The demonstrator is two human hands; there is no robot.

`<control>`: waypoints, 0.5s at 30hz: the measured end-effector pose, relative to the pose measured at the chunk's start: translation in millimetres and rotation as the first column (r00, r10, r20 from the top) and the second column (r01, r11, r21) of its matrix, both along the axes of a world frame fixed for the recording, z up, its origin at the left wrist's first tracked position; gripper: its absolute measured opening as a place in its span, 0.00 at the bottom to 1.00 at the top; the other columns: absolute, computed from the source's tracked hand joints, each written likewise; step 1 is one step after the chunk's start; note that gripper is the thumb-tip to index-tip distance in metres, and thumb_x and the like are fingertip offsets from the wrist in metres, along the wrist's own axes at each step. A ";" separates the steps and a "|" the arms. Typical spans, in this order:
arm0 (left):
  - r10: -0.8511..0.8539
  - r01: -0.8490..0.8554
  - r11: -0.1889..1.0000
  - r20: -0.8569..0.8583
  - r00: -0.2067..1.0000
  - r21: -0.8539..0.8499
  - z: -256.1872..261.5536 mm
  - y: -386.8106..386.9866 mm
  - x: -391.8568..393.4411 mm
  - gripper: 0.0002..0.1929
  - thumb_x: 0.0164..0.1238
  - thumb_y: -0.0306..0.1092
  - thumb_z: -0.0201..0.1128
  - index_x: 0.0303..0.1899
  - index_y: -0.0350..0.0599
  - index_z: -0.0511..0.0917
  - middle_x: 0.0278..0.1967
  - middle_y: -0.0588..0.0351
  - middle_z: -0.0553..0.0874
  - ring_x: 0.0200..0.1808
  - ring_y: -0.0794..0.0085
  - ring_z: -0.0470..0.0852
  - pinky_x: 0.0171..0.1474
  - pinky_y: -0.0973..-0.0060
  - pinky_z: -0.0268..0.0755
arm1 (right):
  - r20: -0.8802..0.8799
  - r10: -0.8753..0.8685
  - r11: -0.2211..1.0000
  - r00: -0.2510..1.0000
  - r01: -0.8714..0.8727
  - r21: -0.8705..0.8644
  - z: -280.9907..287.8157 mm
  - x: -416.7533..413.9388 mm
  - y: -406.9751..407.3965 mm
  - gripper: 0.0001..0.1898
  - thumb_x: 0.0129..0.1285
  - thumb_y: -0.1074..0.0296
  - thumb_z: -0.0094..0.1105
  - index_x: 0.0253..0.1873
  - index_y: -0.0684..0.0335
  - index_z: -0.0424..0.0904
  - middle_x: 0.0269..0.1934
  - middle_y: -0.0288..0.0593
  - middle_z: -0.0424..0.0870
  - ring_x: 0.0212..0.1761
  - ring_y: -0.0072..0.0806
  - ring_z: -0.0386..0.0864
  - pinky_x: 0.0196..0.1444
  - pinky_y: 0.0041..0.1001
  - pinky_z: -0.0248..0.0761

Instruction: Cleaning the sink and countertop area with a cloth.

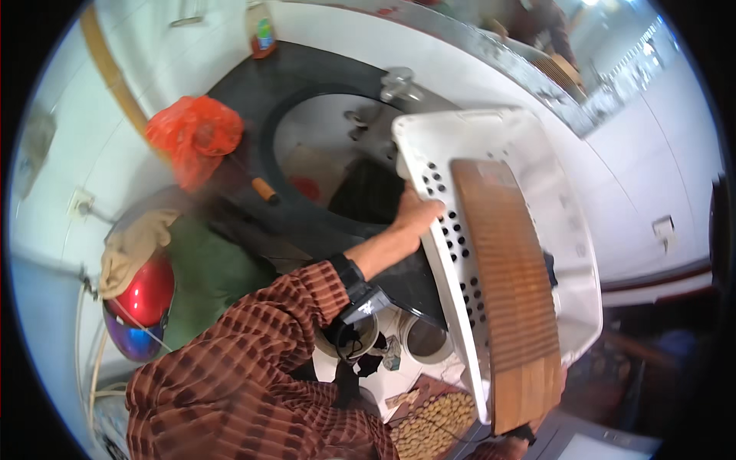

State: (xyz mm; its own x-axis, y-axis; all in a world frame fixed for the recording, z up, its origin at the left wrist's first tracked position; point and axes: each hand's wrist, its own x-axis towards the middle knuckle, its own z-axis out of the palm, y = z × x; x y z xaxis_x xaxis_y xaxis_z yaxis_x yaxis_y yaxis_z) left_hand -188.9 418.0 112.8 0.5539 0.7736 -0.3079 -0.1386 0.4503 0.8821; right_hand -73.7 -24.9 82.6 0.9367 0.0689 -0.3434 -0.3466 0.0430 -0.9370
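A white plastic basket (575, 259) with round holes in its side is tilted in front of me at the right. My left hand (418, 214) grips its left rim, thumb over the edge. Inside leans a wooden washboard (509, 276), its ridged face towards me and its plain end jutting past the basket's near end. My right hand (563, 378) is at that near end, mostly hidden behind the board; a few fingers show at its edge. Something dark (550, 270) lies in the basket behind the washboard.
A round sink (310, 123) with a metal tap (401, 86) is set in a black counter (241, 77). A red plastic bag (195, 135), an orange-handled tool (264, 190) and a bottle (263, 34) stand about it. Below are buckets (425, 339), a pebbled mat (434, 422) and a helmet (146, 287).
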 end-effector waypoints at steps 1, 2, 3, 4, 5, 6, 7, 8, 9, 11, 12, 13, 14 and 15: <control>-0.028 0.028 1.000 -0.016 0.999 0.011 -1.1 4.6 -2.0 0.27 0.50 0.22 0.59 0.55 0.37 0.63 0.45 0.48 0.79 0.45 0.63 0.82 0.40 0.67 0.80 | -0.009 -0.003 1.000 1.000 0.003 0.012 -6.3 -0.6 -2.9 0.20 0.65 0.59 0.57 0.57 0.64 0.72 0.47 0.40 0.78 0.49 0.29 0.76 0.51 0.28 0.71; -0.058 0.058 0.998 -0.012 0.998 0.026 -6.8 8.1 -2.8 0.28 0.53 0.27 0.62 0.57 0.39 0.63 0.46 0.48 0.79 0.46 0.61 0.82 0.41 0.64 0.80 | -0.018 -0.022 1.000 1.000 0.022 0.019 -11.9 -1.8 -7.3 0.21 0.65 0.59 0.57 0.57 0.64 0.72 0.47 0.40 0.78 0.49 0.29 0.76 0.52 0.28 0.71; -0.096 0.096 0.995 -0.005 0.995 0.039 -11.6 7.3 -2.2 0.29 0.55 0.33 0.65 0.58 0.41 0.62 0.48 0.48 0.79 0.48 0.59 0.82 0.43 0.61 0.79 | -0.021 -0.040 0.999 0.999 0.040 0.019 -16.0 -4.7 -16.4 0.21 0.65 0.59 0.57 0.57 0.64 0.72 0.47 0.40 0.78 0.49 0.29 0.76 0.52 0.28 0.71; -0.152 0.152 0.988 0.007 0.988 -0.016 5.8 3.6 -7.8 0.29 0.54 0.34 0.68 0.57 0.40 0.63 0.44 0.52 0.81 0.44 0.69 0.82 0.45 0.73 0.76 | -0.017 -0.083 0.996 0.996 0.084 0.017 -18.1 -8.1 -29.9 0.21 0.65 0.59 0.57 0.57 0.64 0.72 0.48 0.40 0.78 0.50 0.29 0.76 0.52 0.28 0.71; -0.118 0.120 0.993 -0.167 0.979 -0.003 7.6 3.8 -13.9 0.28 0.57 0.42 0.66 0.55 0.39 0.66 0.45 0.51 0.81 0.49 0.68 0.80 0.50 0.74 0.71 | -0.018 -0.118 0.993 0.993 0.118 0.015 -22.6 -10.7 -41.4 0.21 0.65 0.59 0.57 0.57 0.64 0.72 0.48 0.40 0.78 0.50 0.29 0.76 0.52 0.28 0.71; -0.065 0.100 0.980 -0.200 0.978 0.170 4.3 13.4 -27.4 0.28 0.59 0.48 0.63 0.53 0.37 0.70 0.49 0.47 0.79 0.54 0.65 0.76 0.54 0.71 0.67 | -0.020 -0.139 0.990 0.990 0.139 0.030 -28.1 -10.6 -48.4 0.21 0.65 0.59 0.58 0.58 0.64 0.72 0.48 0.40 0.78 0.50 0.29 0.76 0.53 0.28 0.71; 0.082 -0.013 0.960 -0.237 0.968 0.280 7.4 19.4 -45.6 0.27 0.60 0.49 0.63 0.52 0.36 0.73 0.53 0.44 0.76 0.55 0.62 0.74 0.55 0.67 0.66 | -0.024 -0.162 0.986 0.987 0.163 0.036 -34.4 -13.0 -55.8 0.21 0.65 0.59 0.58 0.58 0.64 0.72 0.48 0.40 0.78 0.50 0.29 0.76 0.53 0.29 0.71; 0.344 -0.106 0.781 -0.282 0.896 0.615 -26.5 51.1 -70.9 0.29 0.58 0.48 0.63 0.54 0.36 0.72 0.54 0.40 0.75 0.56 0.58 0.72 0.57 0.63 0.64 | -0.028 -0.173 0.983 0.984 0.175 0.047 -39.9 -19.2 -58.3 0.21 0.65 0.59 0.58 0.58 0.64 0.72 0.49 0.40 0.78 0.50 0.29 0.76 0.53 0.29 0.70; 0.442 0.007 0.690 -0.429 0.788 0.724 -44.6 79.3 -98.5 0.30 0.56 0.48 0.64 0.57 0.37 0.71 0.52 0.38 0.75 0.57 0.52 0.71 0.60 0.62 0.62 | -0.032 -0.200 0.978 0.979 0.201 0.048 -44.7 -24.7 -66.4 0.21 0.65 0.59 0.58 0.58 0.64 0.72 0.49 0.40 0.78 0.51 0.29 0.76 0.53 0.29 0.70; 0.568 0.227 0.646 -0.658 0.494 0.729 -65.4 116.3 -149.5 0.37 0.56 0.52 0.64 0.62 0.39 0.66 0.61 0.37 0.66 0.66 0.49 0.63 0.66 0.59 0.57 | -0.043 -0.255 0.966 0.966 0.257 0.044 -56.9 -37.0 -83.8 0.21 0.65 0.59 0.58 0.58 0.64 0.72 0.49 0.40 0.78 0.51 0.30 0.76 0.54 0.29 0.70; 0.587 0.244 0.675 -0.707 0.395 0.696 -75.1 129.6 -178.8 0.35 0.55 0.50 0.65 0.61 0.39 0.67 0.64 0.37 0.62 0.66 0.46 0.61 0.65 0.58 0.57 | -0.065 -0.261 0.963 0.963 0.264 0.047 -68.3 -42.1 -88.2 0.21 0.65 0.59 0.58 0.58 0.64 0.72 0.50 0.40 0.78 0.51 0.30 0.76 0.54 0.29 0.70; 0.594 0.255 0.704 -0.747 0.298 0.662 -81.3 135.3 -194.6 0.34 0.54 0.47 0.66 0.60 0.40 0.68 0.67 0.37 0.58 0.67 0.43 0.59 0.65 0.57 0.58 | -0.082 -0.271 0.960 0.959 0.275 0.042 -77.7 -50.8 -97.0 0.22 0.65 0.59 0.58 0.59 0.64 0.71 0.50 0.40 0.78 0.52 0.30 0.76 0.54 0.29 0.70; 0.587 0.274 0.698 -0.748 0.311 0.662 -78.9 131.7 -197.4 0.34 0.54 0.47 0.66 0.60 0.40 0.68 0.67 0.37 0.58 0.67 0.43 0.59 0.65 0.57 0.58 | -0.098 -0.286 0.956 0.953 0.290 0.035 -88.2 -60.3 -106.2 0.22 0.65 0.59 0.58 0.59 0.64 0.71 0.50 0.40 0.78 0.52 0.30 0.76 0.54 0.29 0.70; 0.556 0.328 0.727 -0.798 0.233 0.603 -77.0 122.7 -194.9 0.31 0.55 0.45 0.65 0.59 0.40 0.70 0.67 0.37 0.60 0.68 0.44 0.59 0.66 0.56 0.57 | -0.110 -0.302 0.952 0.947 0.306 0.018 -98.2 -73.4 -124.6 0.22 0.65 0.59 0.58 0.59 0.64 0.71 0.51 0.40 0.78 0.52 0.30 0.76 0.55 0.29 0.70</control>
